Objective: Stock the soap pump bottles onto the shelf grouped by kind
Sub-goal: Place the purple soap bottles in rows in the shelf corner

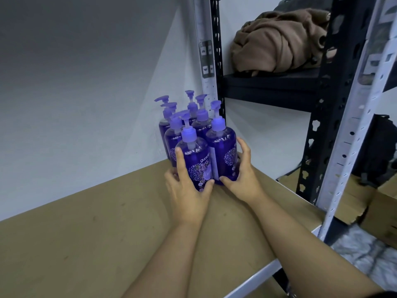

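Observation:
Several purple soap pump bottles stand clustered in the back right corner of the brown shelf board point(86, 233), against the white wall. My left hand point(187, 190) grips the front left bottle point(196, 162), thumb at its base and fingers along its left side. My right hand point(242, 177) holds the front right bottle point(223, 151), thumb low on its front and fingers curved round its right side. Both bottles stand upright on the board, touching each other and the bottles point(171, 134) behind them.
A white perforated shelf post point(206, 67) rises behind the bottles. To the right is a black rack point(322, 104) with a brown bundled cloth point(279, 44) on its shelf. Cardboard boxes point(365, 207) lie lower right. The board's left and front are bare.

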